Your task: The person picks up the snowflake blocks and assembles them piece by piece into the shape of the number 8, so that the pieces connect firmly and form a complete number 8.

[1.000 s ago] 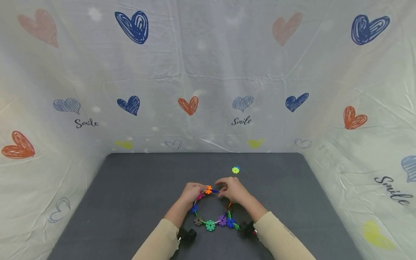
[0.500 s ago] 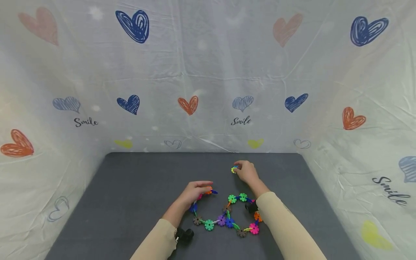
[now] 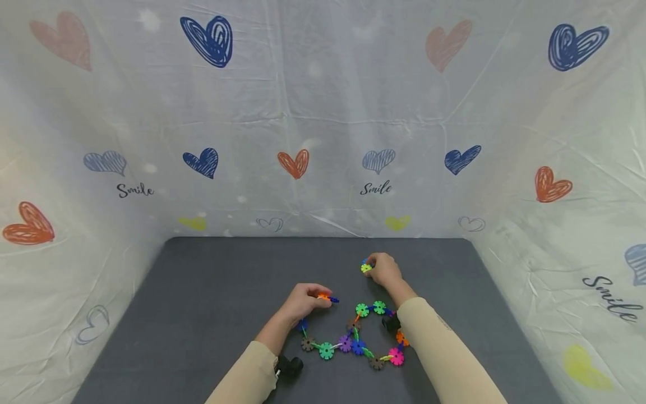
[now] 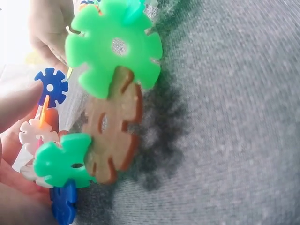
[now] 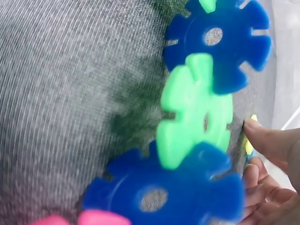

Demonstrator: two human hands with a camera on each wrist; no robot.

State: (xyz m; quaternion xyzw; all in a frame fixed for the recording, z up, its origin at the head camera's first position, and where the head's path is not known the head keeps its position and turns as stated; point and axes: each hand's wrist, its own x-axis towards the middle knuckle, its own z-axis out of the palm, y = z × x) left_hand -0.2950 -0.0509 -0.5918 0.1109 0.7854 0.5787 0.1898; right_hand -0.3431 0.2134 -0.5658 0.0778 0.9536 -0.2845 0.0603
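The left hand (image 3: 303,302) pinches the open end of the snowflake-disc chain (image 3: 353,339) to keep it steady, while the right hand (image 3: 384,269) grips a loose yellow-green disc (image 3: 365,268) lying farther back on the grey mat (image 3: 212,292).

Chain of snowflake discs (image 3: 353,341), lower centre of the head view: flat plastic notched discs in green, brown, purple, blue, pink and orange, slotted edge to edge, lying on the grey mat in an open loop. Its orange-and-blue end sits at centre. Loose yellow-green disc (image 3: 365,267), small, lies just above and right of the chain.
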